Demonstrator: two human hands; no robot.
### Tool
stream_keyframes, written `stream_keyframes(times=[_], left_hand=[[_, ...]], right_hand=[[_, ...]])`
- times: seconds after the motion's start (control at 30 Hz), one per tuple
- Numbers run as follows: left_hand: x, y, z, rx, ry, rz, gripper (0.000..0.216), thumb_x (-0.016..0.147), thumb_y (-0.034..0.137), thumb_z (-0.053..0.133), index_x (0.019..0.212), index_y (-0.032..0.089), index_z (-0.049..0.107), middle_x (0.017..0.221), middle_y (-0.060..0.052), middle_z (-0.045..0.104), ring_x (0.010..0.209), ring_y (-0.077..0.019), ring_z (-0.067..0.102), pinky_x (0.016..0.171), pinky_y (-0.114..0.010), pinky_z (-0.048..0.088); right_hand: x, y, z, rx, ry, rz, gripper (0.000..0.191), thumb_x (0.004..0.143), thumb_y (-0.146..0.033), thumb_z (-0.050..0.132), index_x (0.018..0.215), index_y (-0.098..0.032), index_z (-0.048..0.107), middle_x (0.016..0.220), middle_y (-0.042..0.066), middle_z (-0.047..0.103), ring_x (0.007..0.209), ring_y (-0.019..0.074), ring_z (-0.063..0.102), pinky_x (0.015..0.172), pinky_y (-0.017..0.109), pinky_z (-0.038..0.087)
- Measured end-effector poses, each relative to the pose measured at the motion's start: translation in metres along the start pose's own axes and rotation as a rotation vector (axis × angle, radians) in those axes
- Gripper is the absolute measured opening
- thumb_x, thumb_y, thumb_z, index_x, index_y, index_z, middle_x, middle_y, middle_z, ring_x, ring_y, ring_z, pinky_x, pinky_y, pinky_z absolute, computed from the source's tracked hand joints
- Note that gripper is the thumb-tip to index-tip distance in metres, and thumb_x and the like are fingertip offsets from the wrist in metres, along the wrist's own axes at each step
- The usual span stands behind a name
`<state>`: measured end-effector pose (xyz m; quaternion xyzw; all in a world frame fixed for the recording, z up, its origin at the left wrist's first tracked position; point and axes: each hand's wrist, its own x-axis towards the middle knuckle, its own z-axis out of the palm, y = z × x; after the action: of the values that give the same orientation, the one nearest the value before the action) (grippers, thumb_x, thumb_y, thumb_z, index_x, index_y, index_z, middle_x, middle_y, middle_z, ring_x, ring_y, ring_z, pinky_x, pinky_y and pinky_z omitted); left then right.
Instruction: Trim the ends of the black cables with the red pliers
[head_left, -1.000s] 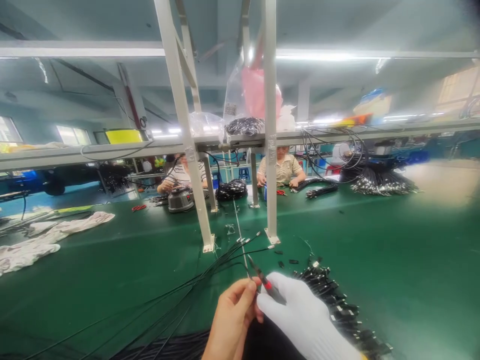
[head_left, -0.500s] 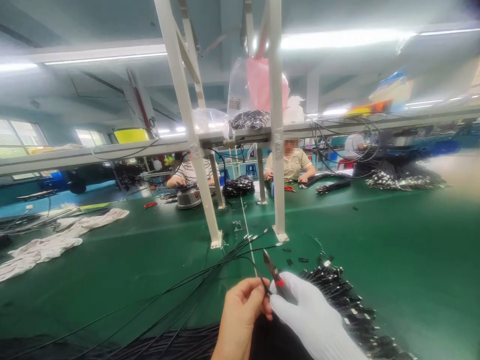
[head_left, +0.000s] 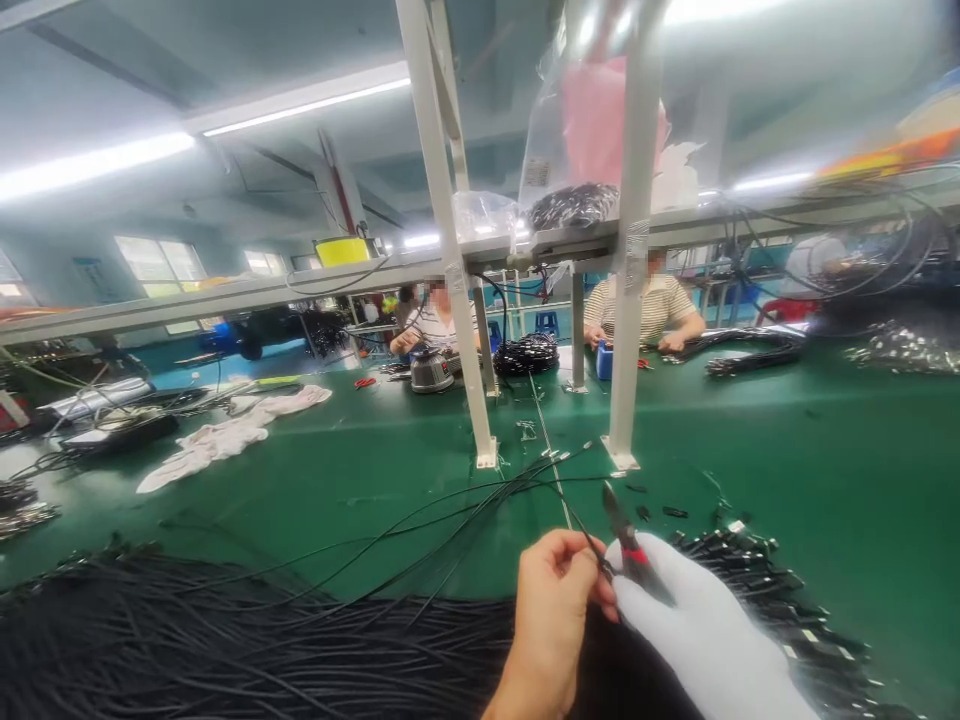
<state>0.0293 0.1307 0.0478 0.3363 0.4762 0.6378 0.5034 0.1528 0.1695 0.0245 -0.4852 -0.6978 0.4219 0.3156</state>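
My bare left hand (head_left: 559,595) pinches the end of a black cable (head_left: 576,517) between thumb and fingers. In a white glove, my right hand (head_left: 686,610) is wrapped round a pair of cutting pliers (head_left: 624,525) with red on the handle, their jaws pointing up and away. The gloved thumb and fingers meet the cable end beside my left fingertips; what lies between them is partly hidden. Several loose black cables (head_left: 480,505) cross the green table in front. Under and left of my hands lies a large heap of black cables (head_left: 247,640), its connector ends (head_left: 780,590) fanned out at the right.
Small black pieces (head_left: 675,512) lie beyond the pliers. White shelf posts (head_left: 630,350) stand on the green table (head_left: 862,470). A white cloth (head_left: 232,435) lies at the left. Across the table two people work near a grey device (head_left: 431,372) and a coil of cables (head_left: 525,354).
The view has turned to the left, so the scene sits further right and more of the cable heap shows. Both hands keep the same hold on cable and pliers.
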Motion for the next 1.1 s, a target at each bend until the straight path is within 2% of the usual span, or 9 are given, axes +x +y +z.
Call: stream_keyframes(times=[0.13, 0.23, 0.33, 0.4, 0.53, 0.6, 0.83, 1.0, 1.1], left_hand=[[-0.003, 0.000, 0.002, 0.008, 0.013, -0.006, 0.014, 0.063, 0.023, 0.060, 0.072, 0.013, 0.061, 0.043, 0.005, 0.052, 0.039, -0.0081, 0.045, 0.046, -0.023, 0.038], [-0.004, -0.003, 0.002, 0.022, -0.006, -0.001, 0.012, 0.065, 0.022, 0.059, 0.074, 0.014, 0.061, 0.043, 0.006, 0.050, 0.039, -0.0076, 0.042, 0.046, -0.022, 0.035], [-0.004, -0.005, 0.001, 0.027, -0.029, 0.006, 0.011, 0.069, 0.024, 0.061, 0.073, 0.014, 0.061, 0.044, 0.006, 0.049, 0.040, -0.0071, 0.040, 0.046, -0.022, 0.033], [-0.004, -0.004, 0.001, 0.011, -0.052, 0.004, 0.015, 0.071, 0.027, 0.065, 0.073, 0.013, 0.062, 0.048, 0.004, 0.051, 0.044, -0.0076, 0.042, 0.049, -0.022, 0.035], [-0.006, 0.001, 0.002, -0.013, -0.068, -0.017, 0.027, 0.072, 0.036, 0.074, 0.078, 0.011, 0.065, 0.059, -0.001, 0.059, 0.055, -0.0112, 0.052, 0.058, -0.025, 0.044], [-0.006, 0.005, 0.002, -0.022, -0.059, -0.020, 0.032, 0.068, 0.038, 0.079, 0.079, 0.010, 0.067, 0.062, -0.003, 0.062, 0.058, -0.0124, 0.054, 0.061, -0.026, 0.046], [-0.006, 0.008, 0.000, -0.039, -0.118, -0.025, 0.025, 0.068, 0.032, 0.079, 0.077, 0.010, 0.070, 0.060, -0.003, 0.065, 0.057, -0.0127, 0.057, 0.064, -0.027, 0.048], [0.002, 0.002, -0.003, 0.004, -0.085, 0.000, 0.023, 0.062, 0.030, 0.080, 0.068, 0.012, 0.066, 0.058, -0.003, 0.064, 0.050, -0.0126, 0.055, 0.054, -0.027, 0.047], [0.002, 0.004, -0.005, 0.029, -0.101, -0.005, 0.018, 0.064, 0.026, 0.077, 0.064, 0.014, 0.064, 0.057, -0.002, 0.064, 0.049, -0.0121, 0.054, 0.053, -0.027, 0.047]], right_hand=[[0.003, 0.001, -0.002, 0.285, -0.123, -0.013, 0.019, 0.068, -0.040, 0.057, 0.078, -0.024, 0.058, 0.061, -0.002, 0.063, 0.061, 0.0169, 0.058, 0.063, 0.030, 0.046], [-0.005, -0.009, -0.003, 0.414, -0.118, 0.075, 0.019, 0.068, -0.038, 0.057, 0.079, -0.022, 0.057, 0.053, -0.003, 0.060, 0.049, 0.0131, 0.051, 0.050, 0.026, 0.037], [-0.009, -0.017, -0.004, 0.486, -0.138, 0.153, 0.024, 0.065, -0.040, 0.059, 0.080, -0.021, 0.057, 0.054, -0.002, 0.061, 0.041, 0.0105, 0.044, 0.040, 0.024, 0.023], [-0.009, -0.018, -0.005, 0.499, -0.113, 0.142, 0.025, 0.064, -0.040, 0.061, 0.079, -0.021, 0.057, 0.056, -0.002, 0.061, 0.043, 0.0110, 0.046, 0.040, 0.024, 0.024], [-0.004, -0.011, -0.007, 0.364, -0.009, 0.005, 0.018, 0.067, -0.035, 0.059, 0.078, -0.021, 0.059, 0.058, -0.003, 0.059, 0.057, 0.0143, 0.054, 0.058, 0.028, 0.043], [-0.001, -0.007, -0.009, 0.265, 0.003, -0.026, 0.018, 0.069, -0.035, 0.058, 0.080, -0.022, 0.060, 0.067, -0.002, 0.062, 0.064, 0.0157, 0.057, 0.066, 0.031, 0.046], [0.001, -0.004, -0.015, 0.316, -0.103, -0.055, 0.019, 0.071, -0.039, 0.056, 0.080, -0.022, 0.057, 0.065, -0.002, 0.060, 0.059, 0.0159, 0.057, 0.063, 0.030, 0.046], [-0.010, -0.014, -0.013, -0.093, 0.071, 0.017, 0.016, 0.075, -0.037, 0.051, 0.084, -0.027, 0.061, 0.075, -0.002, 0.066, 0.071, 0.0179, 0.060, 0.065, 0.029, 0.044], [-0.021, -0.023, -0.008, -0.318, 0.142, 0.034, 0.012, 0.079, -0.032, 0.047, 0.080, -0.030, 0.059, 0.070, -0.004, 0.064, 0.067, 0.0162, 0.059, 0.061, 0.026, 0.040]])
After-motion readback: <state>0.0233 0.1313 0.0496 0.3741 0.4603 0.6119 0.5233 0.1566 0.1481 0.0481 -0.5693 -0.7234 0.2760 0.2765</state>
